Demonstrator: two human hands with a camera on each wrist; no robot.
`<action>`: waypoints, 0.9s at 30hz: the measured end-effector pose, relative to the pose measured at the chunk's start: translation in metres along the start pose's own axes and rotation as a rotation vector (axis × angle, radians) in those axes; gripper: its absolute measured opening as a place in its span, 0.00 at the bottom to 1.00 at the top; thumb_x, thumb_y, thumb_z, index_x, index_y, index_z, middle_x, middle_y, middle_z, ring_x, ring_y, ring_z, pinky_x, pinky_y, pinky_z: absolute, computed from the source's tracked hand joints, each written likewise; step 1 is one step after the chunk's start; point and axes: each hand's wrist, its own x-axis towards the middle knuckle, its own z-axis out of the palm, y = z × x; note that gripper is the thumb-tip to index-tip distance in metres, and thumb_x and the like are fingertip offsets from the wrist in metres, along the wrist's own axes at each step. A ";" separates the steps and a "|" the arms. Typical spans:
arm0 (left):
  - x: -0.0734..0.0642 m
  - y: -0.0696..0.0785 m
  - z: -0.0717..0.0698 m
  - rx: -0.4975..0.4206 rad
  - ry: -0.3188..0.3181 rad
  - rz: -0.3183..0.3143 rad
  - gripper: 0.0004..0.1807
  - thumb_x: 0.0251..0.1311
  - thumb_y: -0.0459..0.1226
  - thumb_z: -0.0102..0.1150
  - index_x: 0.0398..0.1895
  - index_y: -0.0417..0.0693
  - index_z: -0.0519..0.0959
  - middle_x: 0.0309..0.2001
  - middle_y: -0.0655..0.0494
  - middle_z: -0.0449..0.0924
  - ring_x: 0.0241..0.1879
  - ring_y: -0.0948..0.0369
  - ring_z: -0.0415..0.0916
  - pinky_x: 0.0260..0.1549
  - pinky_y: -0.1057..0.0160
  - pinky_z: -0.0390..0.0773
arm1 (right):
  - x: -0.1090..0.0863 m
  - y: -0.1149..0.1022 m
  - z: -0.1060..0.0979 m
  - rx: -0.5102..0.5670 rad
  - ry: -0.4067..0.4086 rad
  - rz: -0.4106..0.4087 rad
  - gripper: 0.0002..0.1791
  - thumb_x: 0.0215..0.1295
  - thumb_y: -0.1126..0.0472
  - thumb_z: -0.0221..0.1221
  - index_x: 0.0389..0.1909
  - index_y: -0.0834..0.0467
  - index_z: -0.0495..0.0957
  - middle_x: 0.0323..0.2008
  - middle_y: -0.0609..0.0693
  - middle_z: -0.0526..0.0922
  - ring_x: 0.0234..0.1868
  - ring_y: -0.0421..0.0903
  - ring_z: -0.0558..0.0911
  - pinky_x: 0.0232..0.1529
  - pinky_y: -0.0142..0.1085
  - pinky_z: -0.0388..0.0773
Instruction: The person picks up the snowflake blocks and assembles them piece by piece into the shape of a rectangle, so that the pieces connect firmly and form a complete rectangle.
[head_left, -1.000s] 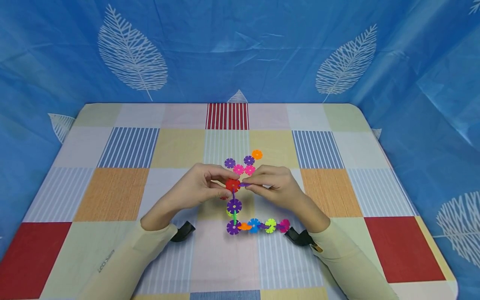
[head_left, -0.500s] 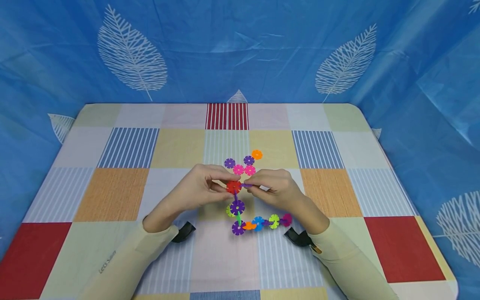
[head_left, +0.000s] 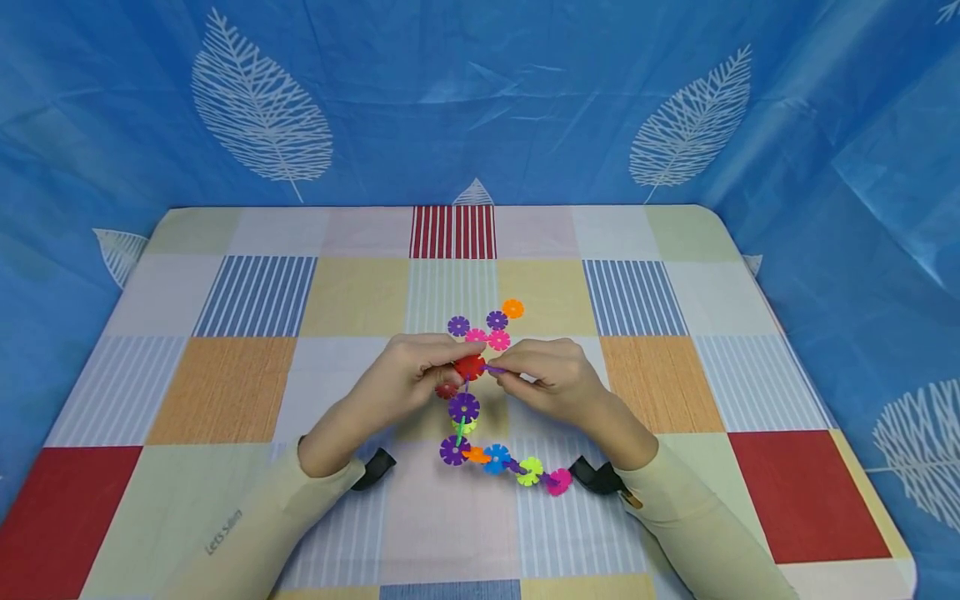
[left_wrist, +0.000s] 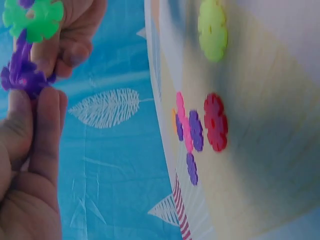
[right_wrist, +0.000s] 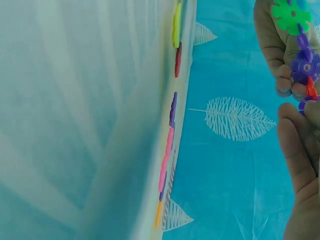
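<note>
My left hand (head_left: 401,379) pinches a red notched snowflake disc (head_left: 470,367) between thumb and fingers. Just right of it, my right hand (head_left: 555,375) pinches a purple snowflake disc (head_left: 493,368), seen edge-on at the red disc's side. From the red disc runs a chain of linked discs: a purple disc (head_left: 464,408), a green disc (left_wrist: 32,19), another purple disc (head_left: 455,451), then orange, a blue disc (head_left: 497,459), purple, yellow-green and a pink disc (head_left: 558,482) at the end. Wrist views show both hands raised above the table, fingertips close together.
Loose discs lie on the checked tablecloth (head_left: 330,517) beyond and under the hands: a dark red disc (left_wrist: 216,122), a yellow-green disc (left_wrist: 212,30), a pink disc (head_left: 498,340), an orange disc (head_left: 513,308) and several others. A blue leaf-patterned curtain (head_left: 480,100) stands behind the table.
The hanging chain swings right, then back left, its pink end now lower and nearer. The left hand shifts slightly, and the red disc tilts. The right hand hardly moves.
</note>
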 end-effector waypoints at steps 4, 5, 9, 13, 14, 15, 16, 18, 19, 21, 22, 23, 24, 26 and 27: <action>0.000 0.002 0.005 0.024 0.029 0.024 0.21 0.53 0.18 0.63 0.51 0.38 0.83 0.38 0.51 0.84 0.32 0.63 0.78 0.34 0.72 0.80 | 0.000 -0.001 -0.002 -0.008 -0.034 0.018 0.09 0.68 0.63 0.59 0.34 0.65 0.84 0.31 0.52 0.86 0.29 0.43 0.84 0.30 0.29 0.80; 0.000 0.003 0.005 0.024 0.034 0.028 0.21 0.52 0.18 0.63 0.51 0.38 0.83 0.37 0.51 0.84 0.31 0.63 0.77 0.34 0.72 0.80 | 0.000 -0.001 -0.003 -0.008 -0.043 0.023 0.10 0.68 0.63 0.58 0.35 0.65 0.84 0.32 0.53 0.86 0.29 0.43 0.84 0.30 0.29 0.80; 0.000 0.006 0.007 0.050 0.032 0.035 0.21 0.50 0.18 0.65 0.50 0.36 0.83 0.34 0.52 0.84 0.31 0.64 0.77 0.34 0.73 0.79 | 0.001 -0.003 -0.005 -0.003 -0.081 0.037 0.11 0.70 0.62 0.57 0.36 0.66 0.84 0.33 0.53 0.86 0.30 0.43 0.84 0.31 0.28 0.80; 0.001 0.010 0.008 0.075 0.023 0.024 0.20 0.50 0.20 0.67 0.49 0.36 0.83 0.32 0.53 0.83 0.29 0.65 0.76 0.33 0.75 0.78 | 0.001 -0.005 -0.005 -0.009 -0.096 0.042 0.10 0.69 0.63 0.58 0.36 0.67 0.84 0.33 0.54 0.86 0.30 0.43 0.84 0.31 0.28 0.80; 0.002 0.011 0.008 0.071 0.022 0.017 0.20 0.50 0.20 0.66 0.49 0.36 0.83 0.31 0.53 0.83 0.29 0.65 0.76 0.33 0.75 0.78 | 0.001 -0.005 -0.005 -0.010 -0.093 0.041 0.10 0.69 0.63 0.58 0.36 0.67 0.83 0.33 0.54 0.86 0.30 0.43 0.84 0.30 0.28 0.80; 0.002 0.012 0.007 0.073 0.020 0.011 0.20 0.51 0.20 0.66 0.49 0.36 0.83 0.31 0.54 0.83 0.29 0.65 0.76 0.33 0.75 0.78 | 0.001 -0.005 -0.005 -0.016 -0.092 0.042 0.10 0.69 0.63 0.58 0.36 0.67 0.83 0.33 0.54 0.86 0.29 0.43 0.84 0.30 0.28 0.80; 0.003 0.012 0.007 0.072 0.015 0.002 0.20 0.51 0.20 0.66 0.49 0.36 0.83 0.32 0.53 0.83 0.29 0.65 0.76 0.33 0.75 0.79 | 0.001 -0.005 -0.005 -0.021 -0.091 0.040 0.11 0.69 0.62 0.58 0.36 0.67 0.83 0.33 0.54 0.86 0.29 0.44 0.84 0.30 0.28 0.80; 0.003 0.014 0.005 0.071 0.000 -0.035 0.21 0.51 0.21 0.67 0.50 0.38 0.83 0.35 0.53 0.84 0.31 0.65 0.77 0.33 0.74 0.79 | 0.002 -0.005 -0.005 -0.028 -0.091 0.041 0.12 0.70 0.61 0.57 0.36 0.66 0.83 0.32 0.53 0.86 0.29 0.43 0.83 0.30 0.28 0.80; 0.003 0.014 0.004 0.061 -0.014 -0.069 0.21 0.51 0.21 0.67 0.51 0.39 0.83 0.36 0.53 0.85 0.32 0.65 0.78 0.34 0.73 0.79 | 0.002 -0.005 -0.005 -0.033 -0.095 0.045 0.13 0.71 0.60 0.56 0.36 0.66 0.83 0.32 0.53 0.86 0.29 0.43 0.83 0.31 0.28 0.80; 0.002 0.015 0.000 0.042 -0.057 -0.152 0.22 0.51 0.23 0.68 0.52 0.42 0.83 0.38 0.55 0.85 0.33 0.65 0.79 0.35 0.72 0.80 | 0.004 -0.006 -0.005 -0.036 -0.107 0.054 0.14 0.71 0.58 0.56 0.36 0.65 0.83 0.32 0.52 0.86 0.29 0.42 0.83 0.32 0.29 0.81; 0.002 0.016 -0.002 0.032 -0.082 -0.193 0.23 0.50 0.24 0.70 0.52 0.43 0.83 0.39 0.56 0.85 0.34 0.66 0.79 0.35 0.72 0.80 | 0.005 -0.006 -0.005 -0.034 -0.115 0.059 0.14 0.71 0.57 0.56 0.36 0.64 0.84 0.32 0.51 0.86 0.30 0.42 0.83 0.33 0.29 0.81; 0.002 0.016 -0.004 0.023 -0.106 -0.233 0.23 0.50 0.24 0.70 0.52 0.44 0.83 0.39 0.57 0.84 0.35 0.66 0.79 0.35 0.71 0.80 | 0.005 -0.006 -0.005 -0.030 -0.121 0.064 0.14 0.71 0.57 0.57 0.36 0.64 0.84 0.32 0.51 0.86 0.30 0.41 0.83 0.34 0.29 0.81; 0.002 0.016 -0.006 0.014 -0.133 -0.267 0.23 0.50 0.26 0.71 0.52 0.46 0.83 0.39 0.59 0.84 0.36 0.66 0.79 0.36 0.70 0.81 | 0.006 -0.006 -0.004 -0.026 -0.133 0.075 0.11 0.69 0.59 0.59 0.36 0.63 0.84 0.33 0.50 0.86 0.31 0.41 0.83 0.35 0.29 0.81; 0.001 0.017 -0.010 -0.018 -0.186 -0.305 0.21 0.51 0.26 0.71 0.50 0.47 0.82 0.39 0.62 0.83 0.37 0.66 0.79 0.37 0.69 0.81 | 0.006 -0.007 -0.004 -0.009 -0.155 0.096 0.07 0.65 0.62 0.63 0.37 0.63 0.84 0.34 0.50 0.86 0.34 0.42 0.84 0.37 0.29 0.81; 0.001 0.016 -0.012 -0.036 -0.208 -0.313 0.20 0.52 0.27 0.70 0.50 0.48 0.82 0.39 0.63 0.82 0.38 0.66 0.79 0.37 0.69 0.81 | 0.006 -0.007 -0.003 -0.002 -0.166 0.108 0.06 0.62 0.64 0.65 0.37 0.63 0.84 0.34 0.50 0.86 0.34 0.42 0.84 0.37 0.29 0.81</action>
